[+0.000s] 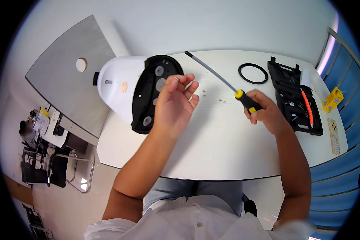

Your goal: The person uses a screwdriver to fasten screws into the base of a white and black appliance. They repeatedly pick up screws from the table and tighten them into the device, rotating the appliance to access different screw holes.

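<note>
My left hand point(173, 110) is raised palm up, with a small screw point(177, 79) pinched between thumb and forefinger; its other fingers curl loosely. Behind that hand, a white rounded appliance point(118, 84) lies on the table with its black base point(142, 108) facing me. The base has round pale grey pads, partly hidden by my hand. My right hand point(266, 112) grips a screwdriver point(216, 75) by its black and yellow handle. The long shaft points up and left, its dark tip above the table's far side. Several small loose screws point(221, 100) lie on the table between my hands.
A black ring point(253, 83) lies at the back right. Beside it sits an open black tool case point(285, 105) with a coiled orange-red piece point(307, 106). Farther right are a yellow box point(333, 100) and a phone point(334, 138). A grey panel point(72, 72) stands left.
</note>
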`<state>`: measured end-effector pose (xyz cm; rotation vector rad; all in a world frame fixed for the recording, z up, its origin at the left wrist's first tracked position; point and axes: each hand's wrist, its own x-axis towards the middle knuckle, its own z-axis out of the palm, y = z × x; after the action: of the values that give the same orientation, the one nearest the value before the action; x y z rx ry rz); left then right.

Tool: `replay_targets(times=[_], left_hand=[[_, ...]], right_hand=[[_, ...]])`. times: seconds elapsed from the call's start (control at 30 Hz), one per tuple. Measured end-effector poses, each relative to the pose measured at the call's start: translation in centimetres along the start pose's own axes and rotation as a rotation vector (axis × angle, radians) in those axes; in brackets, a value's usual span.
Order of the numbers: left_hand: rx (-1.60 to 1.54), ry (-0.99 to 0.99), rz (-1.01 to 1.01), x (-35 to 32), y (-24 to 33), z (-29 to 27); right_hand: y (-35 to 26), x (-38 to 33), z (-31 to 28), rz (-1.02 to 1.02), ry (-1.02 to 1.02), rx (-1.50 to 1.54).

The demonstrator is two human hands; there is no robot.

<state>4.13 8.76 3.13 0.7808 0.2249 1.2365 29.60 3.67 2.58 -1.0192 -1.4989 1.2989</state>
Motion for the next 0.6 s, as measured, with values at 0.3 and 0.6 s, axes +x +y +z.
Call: replay_targets(times=[0.3, 0.6], left_hand=[[-0.34, -0.044, 0.063, -1.7, 0.2, -0.9], [-0.324, -0.051, 0.07, -1.6, -0.1, -0.7]], right_hand=[[1.2, 0.1, 2.1, 0.015, 0.015, -0.386], [1.2, 0.1, 2.2, -0.003, 0.006, -0.402]])
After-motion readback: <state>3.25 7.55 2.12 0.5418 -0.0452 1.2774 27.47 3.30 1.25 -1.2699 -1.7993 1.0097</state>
